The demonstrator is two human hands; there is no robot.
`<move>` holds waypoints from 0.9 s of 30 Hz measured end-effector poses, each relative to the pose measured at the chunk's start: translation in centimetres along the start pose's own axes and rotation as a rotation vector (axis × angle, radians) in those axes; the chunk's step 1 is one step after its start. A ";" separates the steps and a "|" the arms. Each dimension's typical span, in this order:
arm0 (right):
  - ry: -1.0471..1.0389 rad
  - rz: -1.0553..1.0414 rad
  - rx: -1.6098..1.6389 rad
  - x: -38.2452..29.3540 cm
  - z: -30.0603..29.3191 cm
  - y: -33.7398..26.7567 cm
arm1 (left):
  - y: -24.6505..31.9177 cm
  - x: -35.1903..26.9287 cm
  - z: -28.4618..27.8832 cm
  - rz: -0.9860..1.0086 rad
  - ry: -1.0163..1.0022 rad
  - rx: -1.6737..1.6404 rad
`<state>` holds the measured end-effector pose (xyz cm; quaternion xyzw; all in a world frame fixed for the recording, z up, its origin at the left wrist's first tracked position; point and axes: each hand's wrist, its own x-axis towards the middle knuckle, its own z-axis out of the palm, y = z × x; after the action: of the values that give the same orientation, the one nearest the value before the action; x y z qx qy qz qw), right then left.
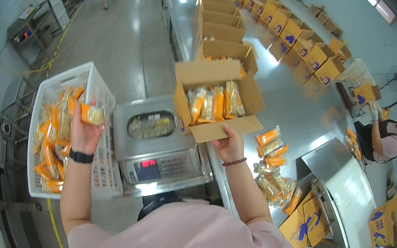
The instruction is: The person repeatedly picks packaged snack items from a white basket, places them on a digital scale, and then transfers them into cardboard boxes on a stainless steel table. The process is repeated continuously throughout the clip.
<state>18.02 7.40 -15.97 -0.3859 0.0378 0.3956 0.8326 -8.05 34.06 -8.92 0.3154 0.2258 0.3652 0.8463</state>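
Observation:
My left hand (86, 129) holds an orange-and-clear packaged snack (87, 112) above a white plastic crate (94, 181) filled with similar packs. With my right hand (229, 144) I grip the near flap (216, 131) of an open cardboard box (206, 74). Several of the same packs (218, 104) stand in a row inside that box. Between crate and box sits a metal digital scale (150, 135) with a lit red display. Its pan is bare apart from an oval window or recess, whose contents I cannot make out.
Loose packs (272, 174) lie in a pile on the steel table (286, 110) at the right. More open boxes (223, 19) line up behind, with another row of cartons (291, 31) farther right. A conveyor (347, 194) curves at the right. A co-worker (384, 134) handles a carton there.

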 end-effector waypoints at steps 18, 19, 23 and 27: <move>-0.266 -0.019 -1.740 21.6 -9.6 -2.4 | 0.3 -1.0 1.1 -0.006 -0.073 0.063; -0.215 -0.176 -2.313 19.7 -11.9 0.4 | 0.3 -1.1 1.2 0.002 -0.082 0.053; 0.012 -0.484 -2.223 8.0 -13.2 5.9 | 0.6 -1.2 -0.1 -0.008 -0.101 0.042; -0.041 -0.629 -2.269 1.1 -13.6 8.2 | 0.0 -1.5 -0.2 -0.060 -0.052 0.089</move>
<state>16.44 2.14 -30.89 -0.8919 -0.4460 -0.0138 0.0740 -9.13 32.96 -8.82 0.3551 0.2293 0.3210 0.8476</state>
